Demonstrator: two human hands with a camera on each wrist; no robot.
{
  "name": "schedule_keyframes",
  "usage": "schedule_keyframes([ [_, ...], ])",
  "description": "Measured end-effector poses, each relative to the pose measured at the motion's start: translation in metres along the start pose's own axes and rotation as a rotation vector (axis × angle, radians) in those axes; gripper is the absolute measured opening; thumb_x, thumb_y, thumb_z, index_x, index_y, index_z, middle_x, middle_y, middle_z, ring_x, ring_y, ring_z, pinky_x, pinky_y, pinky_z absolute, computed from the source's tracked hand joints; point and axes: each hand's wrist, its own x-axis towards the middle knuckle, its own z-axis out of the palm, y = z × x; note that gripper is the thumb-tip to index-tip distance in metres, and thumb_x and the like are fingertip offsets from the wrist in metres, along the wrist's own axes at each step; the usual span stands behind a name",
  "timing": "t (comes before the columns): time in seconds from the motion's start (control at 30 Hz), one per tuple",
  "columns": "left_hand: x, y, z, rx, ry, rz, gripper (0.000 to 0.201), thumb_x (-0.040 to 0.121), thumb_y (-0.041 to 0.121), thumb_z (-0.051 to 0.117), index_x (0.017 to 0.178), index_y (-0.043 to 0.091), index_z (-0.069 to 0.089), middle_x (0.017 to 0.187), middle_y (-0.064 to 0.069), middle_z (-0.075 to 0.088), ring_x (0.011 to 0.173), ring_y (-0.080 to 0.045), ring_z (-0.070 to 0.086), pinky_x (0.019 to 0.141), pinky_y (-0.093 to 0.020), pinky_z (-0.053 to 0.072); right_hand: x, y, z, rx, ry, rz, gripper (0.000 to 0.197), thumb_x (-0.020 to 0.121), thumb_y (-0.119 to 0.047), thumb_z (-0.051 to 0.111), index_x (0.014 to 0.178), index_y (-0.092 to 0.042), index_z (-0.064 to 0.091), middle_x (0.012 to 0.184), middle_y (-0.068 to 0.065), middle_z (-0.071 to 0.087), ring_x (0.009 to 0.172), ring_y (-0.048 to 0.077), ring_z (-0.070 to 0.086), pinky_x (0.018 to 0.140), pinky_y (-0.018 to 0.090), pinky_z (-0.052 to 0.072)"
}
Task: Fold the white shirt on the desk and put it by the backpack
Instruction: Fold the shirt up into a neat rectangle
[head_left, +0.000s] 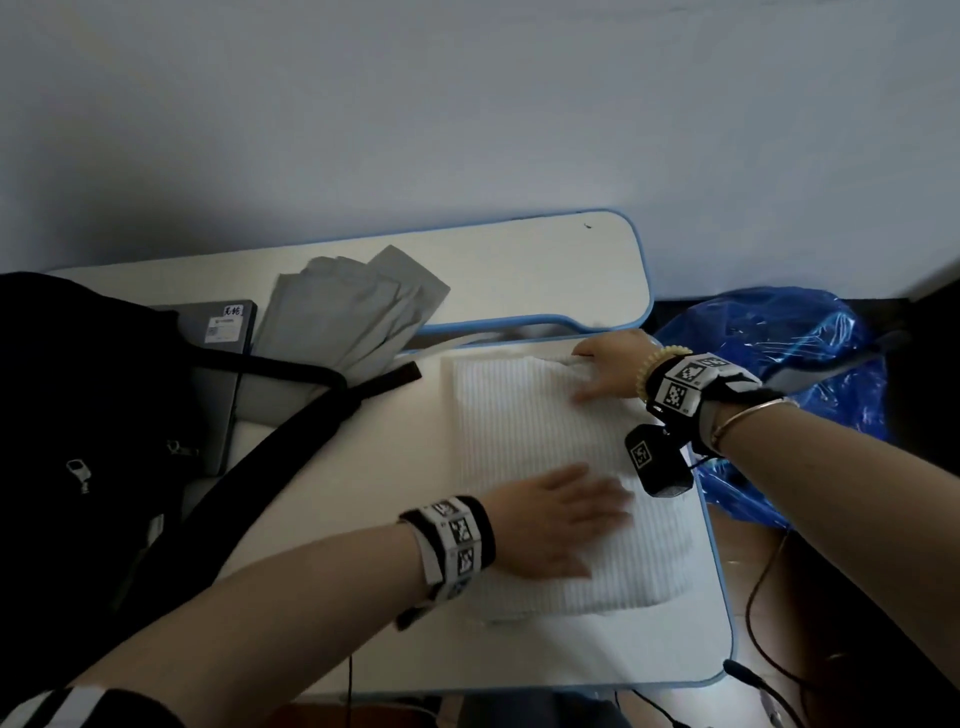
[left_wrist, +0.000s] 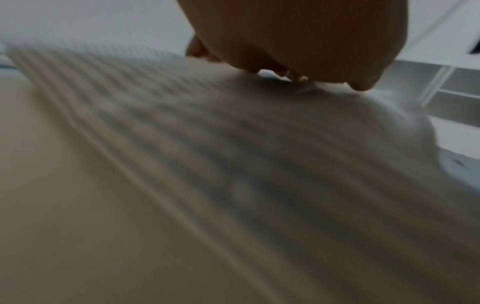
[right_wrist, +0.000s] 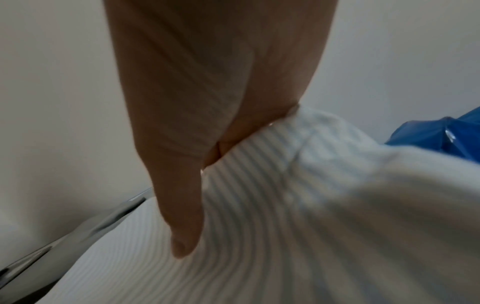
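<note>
The white striped shirt (head_left: 519, 441) lies folded into a rectangle on the right half of the desk (head_left: 337, 519). My left hand (head_left: 582, 519) rests flat on its near part, fingers straight and spread. In the left wrist view the palm (left_wrist: 298, 41) presses on the ribbed cloth (left_wrist: 233, 164). My right hand (head_left: 589, 374) is at the shirt's far right corner. There the thumb (right_wrist: 182, 226) lies on top of the shirt (right_wrist: 285, 226) and the fingers are tucked behind a fold, pinching it. The black backpack (head_left: 78, 415) stands on the desk's left side.
A backpack strap (head_left: 291, 447) runs diagonally across the desk toward the shirt. Folded grey cloth (head_left: 353, 312) and a grey box (head_left: 228, 325) lie behind it. A blue plastic bag (head_left: 779, 353) sits beyond the desk's right edge. A raised shelf (head_left: 519, 270) borders the back.
</note>
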Motion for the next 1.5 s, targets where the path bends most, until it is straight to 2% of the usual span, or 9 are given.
schedule_keyframes([
  [0.23,-0.001,0.005,0.036,0.074,-0.003,0.003,0.080,0.087,0.067,0.028,0.150,0.018,0.017,0.157,-0.007,0.023,0.147,-0.025,0.015,0.118,-0.046,0.009,-0.016,-0.018,0.001,0.181,0.081,-0.015,0.026,0.084,-0.022,0.057,0.061,-0.013,0.052,0.070,0.005,0.056,0.079,0.028,0.056,0.066,0.027,0.031],
  [0.5,0.003,-0.028,0.002,0.059,-0.084,-0.326,0.085,0.078,0.068,0.047,0.143,0.014,0.040,0.143,-0.009,0.048,0.133,-0.026,0.045,0.113,-0.037,0.011,-0.070,-0.024,-0.013,0.273,0.460,-0.399,0.013,0.081,-0.021,0.070,0.091,-0.018,0.077,0.080,0.009,0.067,0.074,0.029,0.063,0.068,0.031,0.045],
  [0.7,-0.006,-0.008,0.007,0.013,0.138,-0.574,0.056,0.078,0.037,0.059,0.129,0.017,0.048,0.125,-0.002,0.064,0.111,-0.021,0.064,0.091,-0.033,0.052,-0.100,-0.032,0.028,0.052,0.314,-0.507,0.038,0.079,-0.015,0.064,0.112,-0.033,0.066,0.073,0.000,0.060,0.067,0.021,0.059,0.071,0.033,0.044],
  [0.87,-0.019,0.041,-0.002,-0.050,0.179,-0.504,0.015,0.088,0.050,0.050,0.087,0.038,0.058,0.080,0.022,0.051,0.071,0.007,0.048,0.068,-0.012,0.040,-0.113,-0.031,0.060,-0.224,0.113,-0.456,0.053,0.082,-0.018,0.064,0.129,-0.037,0.052,0.094,0.002,0.058,0.093,0.024,0.055,0.078,0.031,0.021],
  [1.0,-0.028,0.066,-0.006,0.170,0.268,-0.150,0.012,0.075,0.016,0.048,0.077,0.014,0.060,0.075,0.001,0.061,0.066,-0.017,0.057,0.066,-0.029,0.038,-0.118,-0.028,0.072,-0.247,0.150,-0.447,0.056,0.081,-0.012,0.057,0.131,-0.039,0.050,0.106,0.002,0.056,0.098,0.026,0.054,0.077,0.033,0.027],
  [1.17,-0.023,0.064,-0.045,0.289,0.584,-0.543,0.022,0.086,0.023,0.041,0.099,0.012,0.055,0.100,-0.007,0.064,0.084,-0.027,0.057,0.077,-0.038,0.039,-0.132,-0.030,0.069,-0.191,0.148,-0.417,0.038,0.075,-0.043,0.048,0.107,-0.035,0.065,0.116,0.007,0.053,0.098,0.030,0.054,0.077,0.037,0.041],
  [1.27,-0.020,0.047,-0.065,0.002,0.408,-0.851,0.041,0.095,0.036,0.030,0.116,0.012,0.055,0.112,-0.010,0.062,0.092,-0.031,0.063,0.072,-0.038,0.046,-0.137,-0.028,0.074,-0.128,0.138,-0.392,0.062,0.081,-0.051,0.019,0.130,-0.034,0.052,0.114,0.009,0.049,0.095,0.028,0.055,0.077,0.038,0.049],
  [1.4,-0.029,0.036,-0.047,-0.071,0.045,-0.972,0.052,0.098,0.022,0.036,0.147,0.017,0.019,0.128,-0.015,0.049,0.100,-0.034,0.058,0.070,-0.037,0.043,-0.137,-0.023,0.074,0.076,0.084,-0.169,0.067,0.095,-0.014,0.037,0.151,-0.018,0.001,0.138,0.018,0.044,0.110,0.037,0.056,0.091,0.040,0.046],
  [1.5,-0.039,0.038,-0.021,-0.156,-0.064,-0.994,0.072,0.097,0.047,0.036,0.151,0.016,0.000,0.139,-0.018,0.040,0.114,-0.033,0.053,0.084,-0.039,0.048,-0.141,-0.017,0.079,0.111,-0.036,-0.055,0.076,0.097,-0.016,0.042,0.148,-0.007,-0.014,0.127,0.021,0.054,0.108,0.034,0.058,0.093,0.037,0.044],
])
